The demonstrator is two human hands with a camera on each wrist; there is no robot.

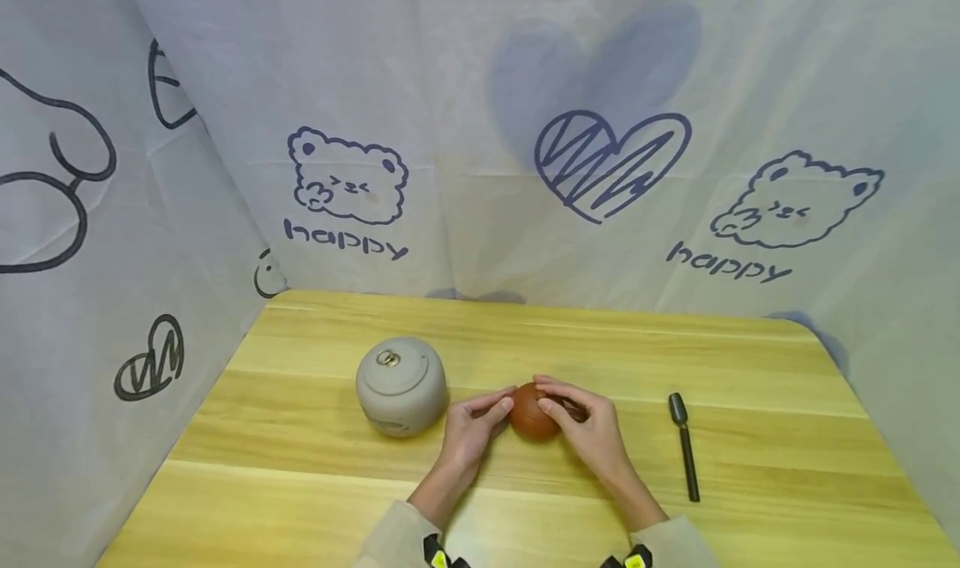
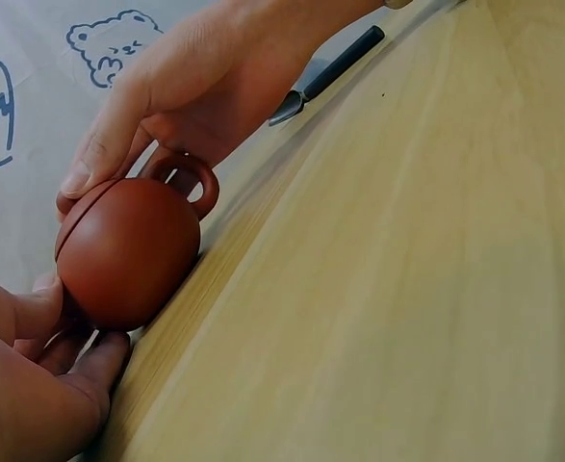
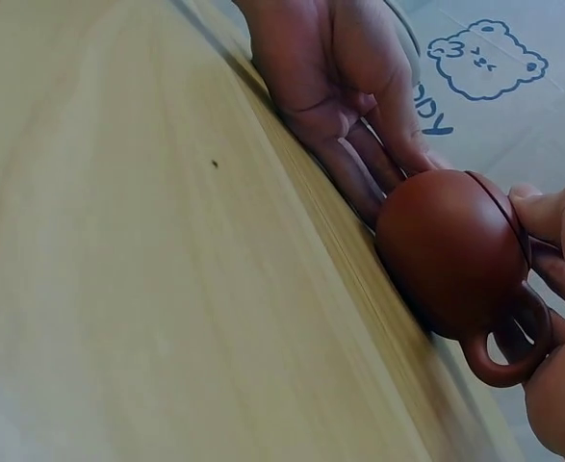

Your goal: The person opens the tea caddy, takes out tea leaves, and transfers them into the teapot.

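A reddish-brown clay teapot [image 1: 531, 425] sits on the wooden table between both hands. Its looped handle [image 3: 499, 373] points to the right-hand side, and its lid [image 2: 78, 216] is on top. My left hand [image 1: 468, 436] grips the pot's left side with thumb and fingers, covering the spout area. From the right, my right hand [image 1: 596, 435] pinches the lid at its top with thumb and forefinger. The right hand's other fingers are bent beside the handle, partly hidden behind the pot in the right wrist view.
A round grey lidded jar [image 1: 403, 401] with a small metal ring on top stands left of the left hand. To the right lies a dark tea scoop [image 1: 687, 460]. White cloth [image 1: 465, 135] with drawn bears and hearts hangs behind and beside the table [image 1: 300, 501].
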